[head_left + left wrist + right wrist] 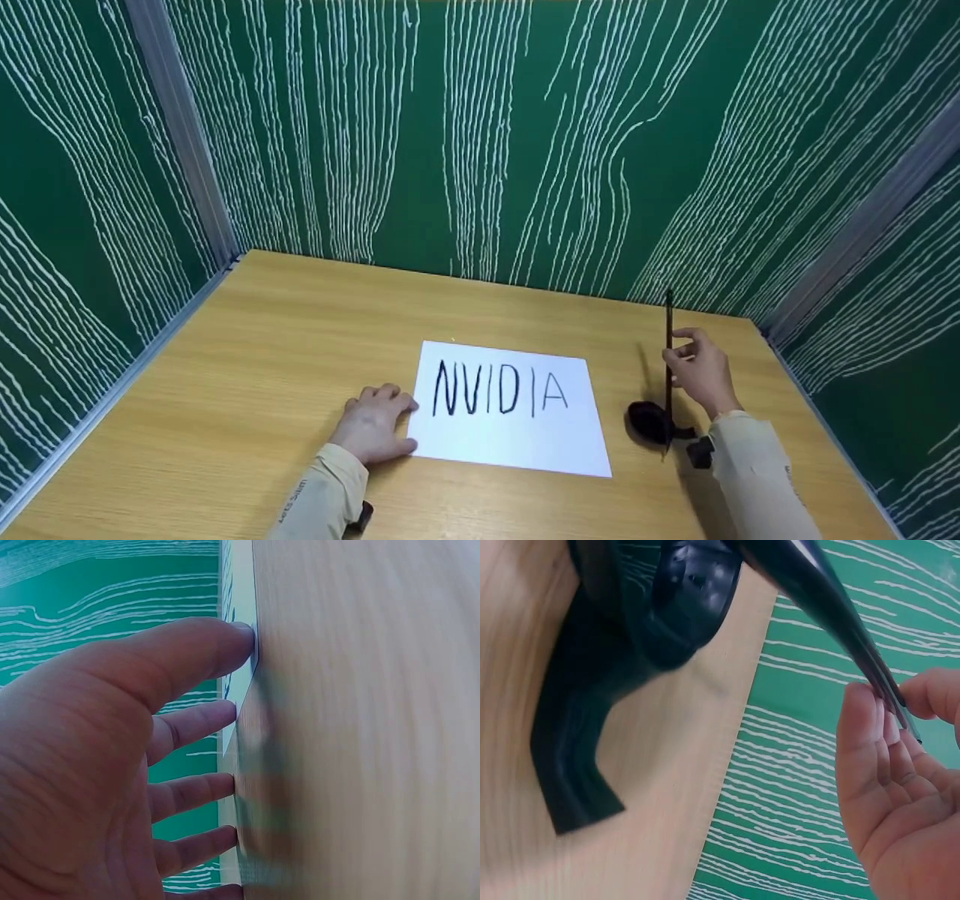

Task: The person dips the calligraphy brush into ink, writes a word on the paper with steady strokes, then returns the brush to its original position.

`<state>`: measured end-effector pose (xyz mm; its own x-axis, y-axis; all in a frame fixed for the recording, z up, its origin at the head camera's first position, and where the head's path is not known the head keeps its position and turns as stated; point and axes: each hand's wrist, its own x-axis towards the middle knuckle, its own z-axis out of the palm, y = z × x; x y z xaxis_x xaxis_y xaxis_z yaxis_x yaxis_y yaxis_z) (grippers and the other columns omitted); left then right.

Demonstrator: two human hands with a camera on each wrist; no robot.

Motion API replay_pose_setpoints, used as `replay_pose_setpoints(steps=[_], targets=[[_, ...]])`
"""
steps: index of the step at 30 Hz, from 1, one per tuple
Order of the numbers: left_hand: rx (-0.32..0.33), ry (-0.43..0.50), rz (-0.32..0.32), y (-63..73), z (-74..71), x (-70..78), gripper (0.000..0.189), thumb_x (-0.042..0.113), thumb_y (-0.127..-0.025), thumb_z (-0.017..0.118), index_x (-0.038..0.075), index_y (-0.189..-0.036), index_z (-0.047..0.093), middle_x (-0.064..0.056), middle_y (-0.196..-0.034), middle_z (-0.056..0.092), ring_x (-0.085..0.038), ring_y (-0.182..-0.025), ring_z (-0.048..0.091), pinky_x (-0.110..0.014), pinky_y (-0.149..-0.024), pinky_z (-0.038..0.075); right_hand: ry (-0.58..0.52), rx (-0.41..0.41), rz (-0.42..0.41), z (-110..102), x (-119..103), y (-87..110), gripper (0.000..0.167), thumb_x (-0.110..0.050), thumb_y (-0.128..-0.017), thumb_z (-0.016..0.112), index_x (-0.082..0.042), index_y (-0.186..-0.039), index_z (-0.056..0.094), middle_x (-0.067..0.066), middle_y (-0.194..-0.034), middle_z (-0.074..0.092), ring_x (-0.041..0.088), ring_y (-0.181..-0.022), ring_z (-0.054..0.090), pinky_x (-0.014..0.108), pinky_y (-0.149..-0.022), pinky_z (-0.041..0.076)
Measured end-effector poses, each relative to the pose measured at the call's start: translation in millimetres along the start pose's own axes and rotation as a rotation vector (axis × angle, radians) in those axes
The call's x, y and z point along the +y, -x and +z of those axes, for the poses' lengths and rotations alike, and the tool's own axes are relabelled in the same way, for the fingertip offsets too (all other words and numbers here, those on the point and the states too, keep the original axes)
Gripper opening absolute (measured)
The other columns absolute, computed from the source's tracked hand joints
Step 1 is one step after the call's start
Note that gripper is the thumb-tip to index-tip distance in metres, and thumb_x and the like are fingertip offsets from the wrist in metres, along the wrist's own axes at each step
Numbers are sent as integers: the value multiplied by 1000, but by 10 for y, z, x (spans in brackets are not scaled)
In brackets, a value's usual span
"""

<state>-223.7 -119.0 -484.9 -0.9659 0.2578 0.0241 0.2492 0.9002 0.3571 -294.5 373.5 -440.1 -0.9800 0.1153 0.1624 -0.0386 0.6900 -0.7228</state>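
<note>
A white sheet of paper (510,454) with NVIDIA written on it in black strokes lies on the table. The left hand (375,424) rests at its left edge with fingers spread. In the left wrist view the thumb (202,649) and index fingertip touch the sheet's corner area. Between thumb and fingertips, the right hand (703,371) pinches a long, thin, dark brush (669,322) and holds it upright. The brush's lower end overlaps a small black dish (645,422) with a short handle (574,757). Glossy dark liquid appears inside the dish in the right wrist view.
The wooden table (300,322) meets green panels (420,150) with wavy white lines at the back and both sides. Grey posts (180,127) stand at the corners. A small black wrist device (700,453) sits at the right cuff.
</note>
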Motion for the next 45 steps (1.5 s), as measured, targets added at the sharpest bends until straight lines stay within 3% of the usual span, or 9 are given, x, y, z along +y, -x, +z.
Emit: replay_pose_setpoints(steps=[14,24,30,36,45], targets=[[-12,2,0,3,-15,0,52,42,-74,74,22,-120,62,-11,-135,53,-38,-125,46,-59,-98,38,111,-197,54,-77,100,-160,44,-19,-97,53,1,-134,41,24,-106,59,21,-76,64,42,-67,58],[-4,3,0,8,-22,-1,51,40,-73,74,21,-119,63,-10,-134,53,-39,-124,46,-60,-98,38,182,-282,110,-33,230,-294,38,-11,-94,57,6,-125,44,26,-102,62,19,-69,63,40,-62,58],[-7,13,-3,9,-16,12,51,40,-74,74,21,-120,63,-11,-134,53,-39,-125,45,-60,-100,37,246,-325,149,7,291,-391,27,-10,-90,62,4,-110,52,19,-95,61,19,-69,63,35,-59,57],[-2,24,5,7,-20,7,51,40,-74,74,20,-119,63,-11,-134,53,-38,-125,45,-59,-100,37,308,-344,117,82,343,-448,10,-6,-85,65,-2,-88,56,10,-83,58,15,-65,58,28,-54,51],[9,24,14,6,-9,-4,50,40,-73,75,20,-118,63,-11,-132,54,-38,-124,46,-59,-98,38,376,-356,101,151,361,-497,10,-6,-82,66,-2,-81,57,8,-78,58,16,-65,56,27,-53,47]])
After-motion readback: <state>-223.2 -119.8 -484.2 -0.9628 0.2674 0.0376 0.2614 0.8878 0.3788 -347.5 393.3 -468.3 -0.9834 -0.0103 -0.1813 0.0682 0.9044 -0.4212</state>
